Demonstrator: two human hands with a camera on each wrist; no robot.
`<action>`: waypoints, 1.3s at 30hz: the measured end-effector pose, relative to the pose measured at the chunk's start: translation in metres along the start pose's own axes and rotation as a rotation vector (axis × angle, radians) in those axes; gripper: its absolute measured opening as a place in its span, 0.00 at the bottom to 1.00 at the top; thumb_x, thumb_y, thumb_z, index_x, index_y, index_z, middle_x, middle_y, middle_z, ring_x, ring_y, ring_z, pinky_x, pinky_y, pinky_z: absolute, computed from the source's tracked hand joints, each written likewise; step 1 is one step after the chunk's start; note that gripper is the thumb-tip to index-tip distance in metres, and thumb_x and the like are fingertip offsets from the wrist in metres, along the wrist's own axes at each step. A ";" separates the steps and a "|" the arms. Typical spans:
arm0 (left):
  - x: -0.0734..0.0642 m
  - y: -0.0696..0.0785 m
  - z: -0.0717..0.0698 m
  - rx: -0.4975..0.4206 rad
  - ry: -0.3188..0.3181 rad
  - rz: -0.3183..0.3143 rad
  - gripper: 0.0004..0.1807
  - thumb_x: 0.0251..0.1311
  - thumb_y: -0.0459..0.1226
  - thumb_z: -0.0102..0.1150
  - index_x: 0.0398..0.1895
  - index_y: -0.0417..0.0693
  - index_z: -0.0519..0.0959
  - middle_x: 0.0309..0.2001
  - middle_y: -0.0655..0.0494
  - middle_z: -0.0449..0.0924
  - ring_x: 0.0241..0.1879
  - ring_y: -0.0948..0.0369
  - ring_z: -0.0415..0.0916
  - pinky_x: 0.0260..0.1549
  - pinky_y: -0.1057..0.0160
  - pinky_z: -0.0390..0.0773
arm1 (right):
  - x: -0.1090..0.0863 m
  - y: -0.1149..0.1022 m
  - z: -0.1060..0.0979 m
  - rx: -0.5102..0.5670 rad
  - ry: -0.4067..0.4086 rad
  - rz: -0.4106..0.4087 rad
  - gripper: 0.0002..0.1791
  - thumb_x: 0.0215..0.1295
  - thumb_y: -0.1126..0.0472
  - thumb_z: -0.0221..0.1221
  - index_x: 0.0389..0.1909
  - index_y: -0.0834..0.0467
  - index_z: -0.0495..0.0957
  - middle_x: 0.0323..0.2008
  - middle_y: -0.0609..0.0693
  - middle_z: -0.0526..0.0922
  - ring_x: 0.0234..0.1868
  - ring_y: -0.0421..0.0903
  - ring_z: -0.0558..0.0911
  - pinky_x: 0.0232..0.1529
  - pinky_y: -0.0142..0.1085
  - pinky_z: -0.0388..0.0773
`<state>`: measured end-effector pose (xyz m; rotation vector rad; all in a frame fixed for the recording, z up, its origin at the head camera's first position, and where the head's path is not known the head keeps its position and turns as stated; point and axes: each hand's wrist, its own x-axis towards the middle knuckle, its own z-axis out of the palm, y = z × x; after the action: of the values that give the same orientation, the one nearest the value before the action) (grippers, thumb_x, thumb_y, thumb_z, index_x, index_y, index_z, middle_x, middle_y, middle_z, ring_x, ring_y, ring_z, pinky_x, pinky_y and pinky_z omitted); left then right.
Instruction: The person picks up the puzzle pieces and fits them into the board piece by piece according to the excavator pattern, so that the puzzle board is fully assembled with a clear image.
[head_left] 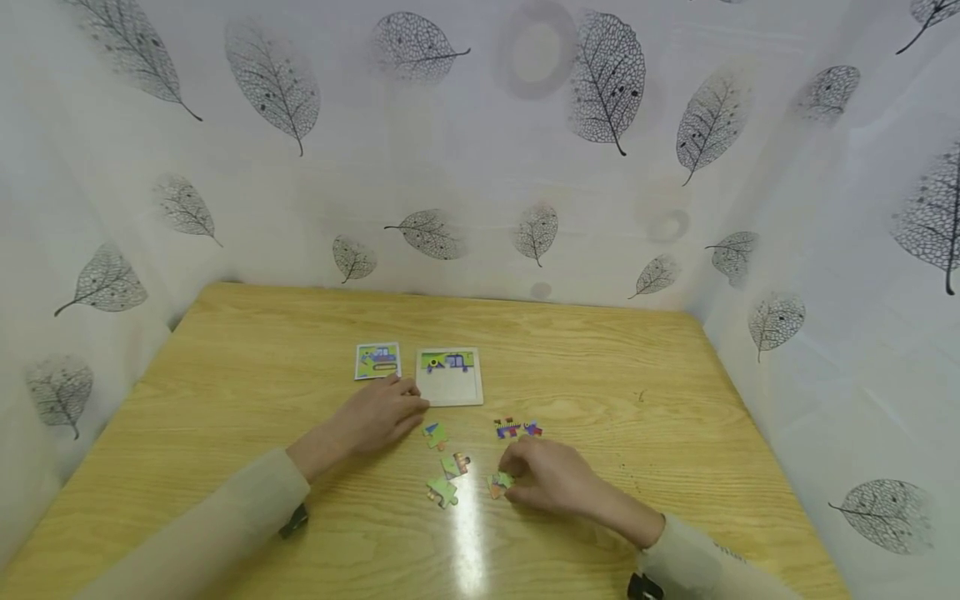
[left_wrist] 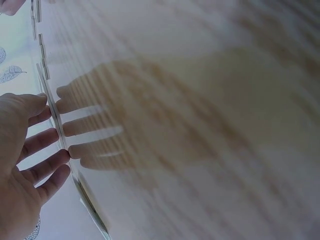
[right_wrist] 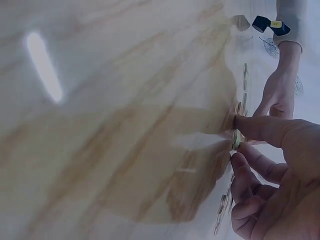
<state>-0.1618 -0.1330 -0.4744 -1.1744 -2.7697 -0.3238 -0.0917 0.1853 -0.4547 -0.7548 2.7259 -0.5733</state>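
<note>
My left hand (head_left: 384, 410) lies at the lower left corner of the white puzzle tray (head_left: 448, 405), its fingers loosely extended. In the left wrist view those fingertips touch the tray's thin edge (left_wrist: 56, 120). Along the top of the tray sits an assembled strip showing a vehicle (head_left: 447, 362). At the right, my right hand (head_left: 553, 477) pinches a green and orange puzzle piece (head_left: 497, 484) between thumb and fingers, low over the table. The right wrist view shows this piece edge-on, with most of it hidden by the fingers.
A finished picture card (head_left: 377, 361) lies left of the tray. Loose puzzle pieces lie between the hands: a green and blue one (head_left: 434, 433), another (head_left: 454, 465) and a green one (head_left: 442, 492). Red and blue pieces (head_left: 517, 428) lie beyond the right hand. Leaf-print curtains (head_left: 480, 167) border the wooden table (head_left: 600, 367).
</note>
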 end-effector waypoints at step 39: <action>0.001 0.001 0.002 -0.051 -0.016 -0.054 0.12 0.73 0.41 0.61 0.53 0.49 0.88 0.52 0.49 0.87 0.51 0.50 0.83 0.56 0.46 0.84 | 0.108 0.018 -0.036 0.451 -0.028 -0.058 0.05 0.71 0.61 0.66 0.41 0.59 0.85 0.37 0.52 0.87 0.27 0.37 0.75 0.29 0.27 0.76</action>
<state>-0.1621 -0.1311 -0.4761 -1.1187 -2.8270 -0.3951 -0.2016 0.1523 -0.4447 -0.7129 2.4158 -1.1292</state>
